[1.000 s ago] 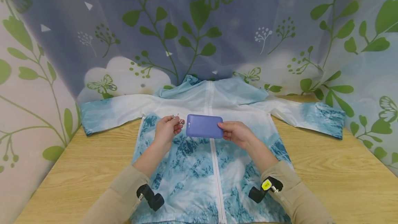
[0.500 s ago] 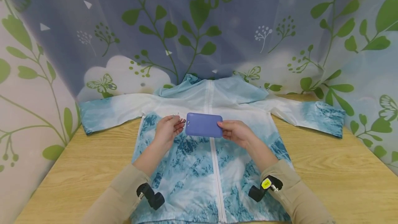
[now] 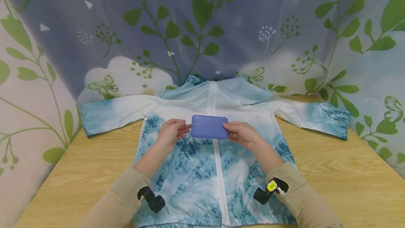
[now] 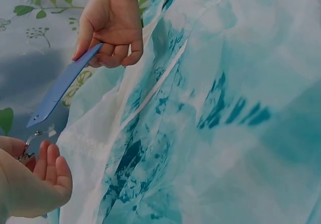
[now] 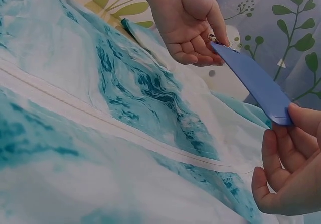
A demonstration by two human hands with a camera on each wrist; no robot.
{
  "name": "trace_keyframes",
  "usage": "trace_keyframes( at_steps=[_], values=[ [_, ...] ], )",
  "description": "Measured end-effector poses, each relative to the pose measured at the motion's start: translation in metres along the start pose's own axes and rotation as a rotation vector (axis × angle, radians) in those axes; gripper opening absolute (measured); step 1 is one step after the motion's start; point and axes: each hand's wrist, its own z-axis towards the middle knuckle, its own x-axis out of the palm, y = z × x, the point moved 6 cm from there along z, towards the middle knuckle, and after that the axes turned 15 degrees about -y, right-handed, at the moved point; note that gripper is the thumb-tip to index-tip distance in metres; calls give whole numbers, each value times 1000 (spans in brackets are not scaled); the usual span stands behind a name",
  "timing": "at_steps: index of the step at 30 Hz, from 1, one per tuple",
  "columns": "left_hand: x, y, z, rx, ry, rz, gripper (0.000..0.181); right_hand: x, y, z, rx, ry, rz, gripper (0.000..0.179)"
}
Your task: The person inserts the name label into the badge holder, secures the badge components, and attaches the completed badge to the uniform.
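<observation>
My right hand (image 3: pixel 243 134) pinches one short end of a blue-purple card holder (image 3: pixel 209 127), thumb on top. A small slot shows at the holder's other end, on the left. My left hand (image 3: pixel 171 132) pinches a small silvery metal clip (image 4: pixel 28 142) with a clear tab (image 4: pixel 51 130), close to that slotted end. In the left wrist view a narrow gap separates clip and holder. The right wrist view shows the holder (image 5: pixel 253 81) edge-on between both hands. Beneath them lies a white and teal zip jacket (image 3: pixel 196 175), spread flat with sleeves out.
The jacket covers the middle of a wooden table (image 3: pixel 341 175). A leaf-patterned curtain (image 3: pixel 240 20) hangs behind and along both sides. Black camera mounts (image 3: pixel 152 200) are strapped to both sleeved forearms.
My left hand has brought the clip slightly right, nearer to the card holder's slotted end. The holder has shifted only a little, still in my right hand.
</observation>
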Motion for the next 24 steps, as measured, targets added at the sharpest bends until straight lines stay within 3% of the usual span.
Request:
trace_keyframes(
  at_steps=[7,17,24],
  values=[
    [3,2,-1,-5,68,59,35,-1,2,1,0,0,-10,28],
    [3,3,-1,17,137,52,27,-1,0,3,3,-25,-50,38],
    [2,4,-1,11,156,43,19,-2,-2,5,-10,-16,-82,25]
  ],
)
